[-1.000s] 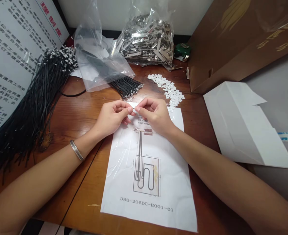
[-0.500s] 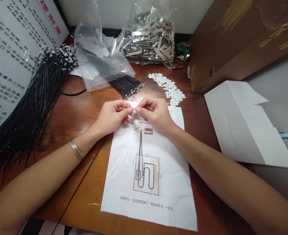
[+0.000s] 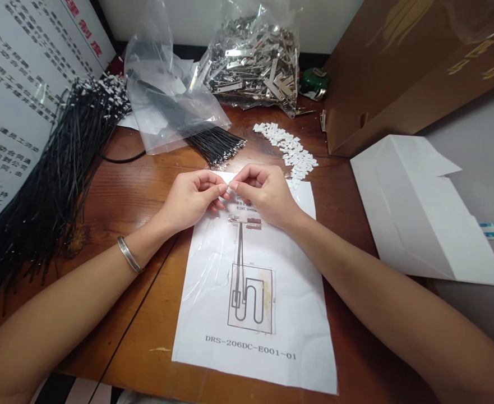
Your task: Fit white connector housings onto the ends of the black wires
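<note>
My left hand (image 3: 194, 197) and my right hand (image 3: 261, 193) meet fingertip to fingertip above the top edge of a printed drawing sheet (image 3: 255, 292) on the wooden table (image 3: 137, 191). Both hands are closed in a pinch on a tiny pale part that is too small to name. A metal bangle (image 3: 128, 255) sits on my left wrist. Just beyond my right hand lies a scatter of small white plastic pieces (image 3: 289, 148). A bundle of thin black wires (image 3: 217, 147) pokes out of a clear bag (image 3: 166, 109) just beyond my left hand.
A large heap of black wires (image 3: 53, 179) fills the left side. A clear bag of metal clips (image 3: 253, 62) and a green object (image 3: 314, 81) sit at the back. A brown carton (image 3: 406, 67) and folded white cardboard (image 3: 419, 207) stand to the right.
The hands stay pinched together in nearly the same spot. The view has shifted slightly, so everything sits a little higher in the picture.
</note>
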Demonstrator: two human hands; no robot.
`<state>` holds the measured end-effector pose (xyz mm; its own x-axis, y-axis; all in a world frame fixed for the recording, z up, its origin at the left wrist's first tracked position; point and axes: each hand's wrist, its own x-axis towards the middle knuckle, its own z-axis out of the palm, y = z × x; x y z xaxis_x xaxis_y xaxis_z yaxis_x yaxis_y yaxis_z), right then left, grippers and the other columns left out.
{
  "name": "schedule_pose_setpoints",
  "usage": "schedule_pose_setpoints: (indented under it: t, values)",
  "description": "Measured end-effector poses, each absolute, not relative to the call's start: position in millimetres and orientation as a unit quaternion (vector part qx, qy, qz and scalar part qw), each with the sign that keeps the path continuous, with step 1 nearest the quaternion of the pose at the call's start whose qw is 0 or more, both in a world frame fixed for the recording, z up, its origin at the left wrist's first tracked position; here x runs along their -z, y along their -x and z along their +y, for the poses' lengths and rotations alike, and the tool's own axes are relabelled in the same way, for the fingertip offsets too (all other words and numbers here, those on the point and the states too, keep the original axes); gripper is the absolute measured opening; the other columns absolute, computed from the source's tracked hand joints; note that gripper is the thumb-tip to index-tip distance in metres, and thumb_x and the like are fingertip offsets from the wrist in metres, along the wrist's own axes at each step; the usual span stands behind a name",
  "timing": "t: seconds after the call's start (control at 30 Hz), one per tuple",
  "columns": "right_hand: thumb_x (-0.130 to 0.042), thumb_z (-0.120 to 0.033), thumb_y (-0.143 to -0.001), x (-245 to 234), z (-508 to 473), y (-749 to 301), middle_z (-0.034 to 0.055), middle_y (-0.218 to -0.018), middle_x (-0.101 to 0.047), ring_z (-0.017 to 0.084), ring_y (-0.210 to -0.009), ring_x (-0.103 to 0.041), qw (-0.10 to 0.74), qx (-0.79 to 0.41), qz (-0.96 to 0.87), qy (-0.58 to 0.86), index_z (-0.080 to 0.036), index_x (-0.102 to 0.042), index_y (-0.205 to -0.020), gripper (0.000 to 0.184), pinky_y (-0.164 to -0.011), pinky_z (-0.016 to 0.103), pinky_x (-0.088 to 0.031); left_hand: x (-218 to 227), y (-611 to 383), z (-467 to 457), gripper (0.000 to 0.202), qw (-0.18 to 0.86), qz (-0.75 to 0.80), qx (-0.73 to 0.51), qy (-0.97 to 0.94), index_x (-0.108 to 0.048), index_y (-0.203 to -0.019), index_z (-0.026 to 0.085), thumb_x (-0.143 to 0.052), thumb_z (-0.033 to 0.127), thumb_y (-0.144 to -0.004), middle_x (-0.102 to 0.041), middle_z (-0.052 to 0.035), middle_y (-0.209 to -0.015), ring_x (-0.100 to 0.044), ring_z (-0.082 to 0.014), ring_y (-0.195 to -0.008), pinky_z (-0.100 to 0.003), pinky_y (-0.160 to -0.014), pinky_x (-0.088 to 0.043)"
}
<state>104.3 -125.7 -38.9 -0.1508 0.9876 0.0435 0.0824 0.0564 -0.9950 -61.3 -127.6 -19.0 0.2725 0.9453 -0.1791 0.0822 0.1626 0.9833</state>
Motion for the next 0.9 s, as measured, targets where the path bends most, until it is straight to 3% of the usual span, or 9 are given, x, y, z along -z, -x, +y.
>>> schedule_pose_setpoints:
  t: [0.43, 0.73, 0.9]
  values:
    - [-0.069, -0.033, -0.072, 39, -126, -101, -0.0009, -0.06, -0.063, 0.008, -0.047, -0.045, 0.481, -0.511, -0.544, 0.46, -0.018, -0.064, -0.067, 0.017, -0.047, 0.027, -0.034, 22, 59, -132, 0.014, 0.545, 0.482, -0.416, -0.546, -0.063, -0.08, 0.013, -0.07, 0.026, -0.08, -0.071, -0.0032, -0.072, -0.062, -0.0093, -0.051, -0.019, -0.047, -0.051]
    - [-0.069, -0.029, -0.07, 39, -126, -101, -0.0036, -0.054, -0.057, 0.007, -0.045, -0.043, 0.489, -0.537, -0.521, 0.449, -0.017, -0.066, -0.062, 0.014, -0.048, 0.027, -0.032, 32, 68, -132, 0.016, 0.362, 0.463, -0.416, -0.694, -0.07, -0.09, 0.016, -0.067, 0.031, -0.085, -0.074, -0.0049, -0.085, -0.068, -0.0132, -0.071, -0.021, -0.062, -0.052]
    - [-0.068, -0.027, -0.069, 38, -125, -101, -0.0037, -0.053, -0.055, 0.007, -0.045, -0.042, 0.485, -0.541, -0.522, 0.447, -0.017, -0.065, -0.061, 0.013, -0.048, 0.027, -0.031, 29, 70, -131, 0.009, 0.229, 0.444, -0.408, -0.764, -0.073, -0.088, 0.016, -0.065, 0.022, -0.086, -0.075, -0.0021, -0.081, -0.065, -0.0102, -0.066, -0.018, -0.06, -0.048]
